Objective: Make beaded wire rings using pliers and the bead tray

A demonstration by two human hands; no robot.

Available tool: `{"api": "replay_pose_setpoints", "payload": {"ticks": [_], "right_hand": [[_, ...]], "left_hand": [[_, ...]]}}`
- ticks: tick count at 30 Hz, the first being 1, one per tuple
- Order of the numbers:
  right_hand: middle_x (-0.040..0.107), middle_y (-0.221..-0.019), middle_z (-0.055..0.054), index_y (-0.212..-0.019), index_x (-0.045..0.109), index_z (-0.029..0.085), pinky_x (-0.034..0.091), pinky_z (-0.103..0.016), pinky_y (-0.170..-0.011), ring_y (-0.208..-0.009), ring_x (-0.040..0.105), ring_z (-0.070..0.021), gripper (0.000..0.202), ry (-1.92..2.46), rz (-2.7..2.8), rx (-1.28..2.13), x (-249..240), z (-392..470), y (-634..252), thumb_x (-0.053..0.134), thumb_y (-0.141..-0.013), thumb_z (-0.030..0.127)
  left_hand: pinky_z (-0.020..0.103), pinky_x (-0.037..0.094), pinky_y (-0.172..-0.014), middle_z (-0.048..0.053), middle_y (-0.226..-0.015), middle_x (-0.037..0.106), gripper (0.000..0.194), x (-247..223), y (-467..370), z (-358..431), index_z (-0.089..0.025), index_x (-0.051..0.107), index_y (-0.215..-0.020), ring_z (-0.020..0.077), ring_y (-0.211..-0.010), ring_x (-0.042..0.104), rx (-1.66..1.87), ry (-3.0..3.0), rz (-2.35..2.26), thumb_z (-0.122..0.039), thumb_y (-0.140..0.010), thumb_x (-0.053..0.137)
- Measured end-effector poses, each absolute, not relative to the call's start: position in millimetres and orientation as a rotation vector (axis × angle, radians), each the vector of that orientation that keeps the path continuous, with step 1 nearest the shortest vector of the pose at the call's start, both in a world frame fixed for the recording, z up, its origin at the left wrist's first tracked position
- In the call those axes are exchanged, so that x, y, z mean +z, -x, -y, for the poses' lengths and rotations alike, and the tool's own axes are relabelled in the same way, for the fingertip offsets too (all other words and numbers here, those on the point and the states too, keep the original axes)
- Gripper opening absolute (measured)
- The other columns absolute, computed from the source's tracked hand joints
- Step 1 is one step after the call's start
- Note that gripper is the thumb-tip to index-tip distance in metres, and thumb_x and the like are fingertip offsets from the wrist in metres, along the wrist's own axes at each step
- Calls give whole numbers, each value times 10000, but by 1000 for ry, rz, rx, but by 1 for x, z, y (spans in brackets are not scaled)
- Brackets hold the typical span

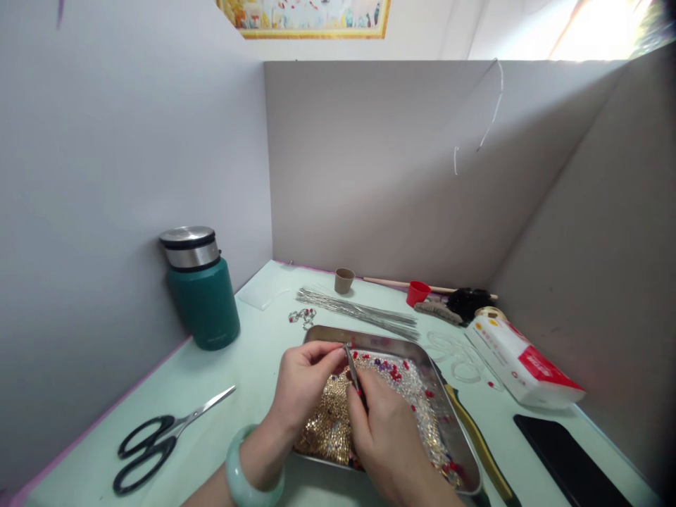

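Note:
My left hand (302,384) is closed in a pinch above the far left part of a metal tray (393,343). What sits between its fingertips is too small to make out. My right hand (389,426) is wrapped round slim pliers (352,370), whose narrow metal jaws point up and away and meet the left fingertips. Beneath both hands, the tray holds gold beads (330,415), with clear, red and purple ones towards the right. A small beaded wire piece (303,316) with red beads lies just beyond the tray's far left corner.
Black-handled scissors (169,433) and a green flask (205,303) are at left. Behind the tray lie thin wires (359,310), a brown cup (344,281) and a red cup (417,293). At right are a tissue pack (522,359), a phone (567,458) and a yellow-handled tool (478,440).

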State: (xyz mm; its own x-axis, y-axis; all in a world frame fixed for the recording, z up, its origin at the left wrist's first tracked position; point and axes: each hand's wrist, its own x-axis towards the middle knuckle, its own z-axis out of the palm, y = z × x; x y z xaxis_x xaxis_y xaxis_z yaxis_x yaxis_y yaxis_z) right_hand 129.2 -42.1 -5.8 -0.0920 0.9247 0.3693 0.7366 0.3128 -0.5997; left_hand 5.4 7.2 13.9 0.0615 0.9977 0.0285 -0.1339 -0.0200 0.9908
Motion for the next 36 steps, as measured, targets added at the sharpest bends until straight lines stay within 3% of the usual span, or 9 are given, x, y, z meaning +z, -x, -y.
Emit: {"api": "replay_pose_setpoints", "payload": {"ticks": [21, 26, 30, 36], "right_hand": [[605, -814, -49, -898, 549, 171, 372, -284, -655, -724, 548, -187, 173, 1382, 1744, 603, -3, 43, -129, 398, -923, 251], [608, -831, -20, -947, 551, 192, 385, -265, -664, -741, 552, -168, 163, 1332, 1753, 704, 4, 45, -132, 395, -938, 239], [611, -871, -32, -977, 551, 193, 393, -282, -704, -789, 565, -182, 159, 1330, 1797, 618, 3, 44, -134, 401, -928, 216], [616, -899, -65, -1015, 554, 177, 412, -317, -709, -803, 578, -209, 200, 1378, 1844, 471, -4, 41, -134, 385, -911, 202]], "left_hand": [[314, 524, -715, 70, -779, 710, 197, 14, -3, -10, -113, 688, -841, 175, -706, 640, 1178, -1167, -859, -280, -737, 681], [339, 511, -807, 110, -878, 726, 225, 14, -1, -11, -104, 703, -892, 223, -843, 656, 1201, -1211, -927, -252, -723, 691], [358, 494, -884, 114, -986, 724, 224, 12, 0, -12, -121, 725, -908, 245, -940, 651, 1231, -1299, -991, -253, -734, 675], [346, 493, -912, 60, -977, 734, 196, 8, 0, -10, -178, 739, -920, 222, -947, 661, 1309, -1477, -1069, -241, -757, 651]]}}
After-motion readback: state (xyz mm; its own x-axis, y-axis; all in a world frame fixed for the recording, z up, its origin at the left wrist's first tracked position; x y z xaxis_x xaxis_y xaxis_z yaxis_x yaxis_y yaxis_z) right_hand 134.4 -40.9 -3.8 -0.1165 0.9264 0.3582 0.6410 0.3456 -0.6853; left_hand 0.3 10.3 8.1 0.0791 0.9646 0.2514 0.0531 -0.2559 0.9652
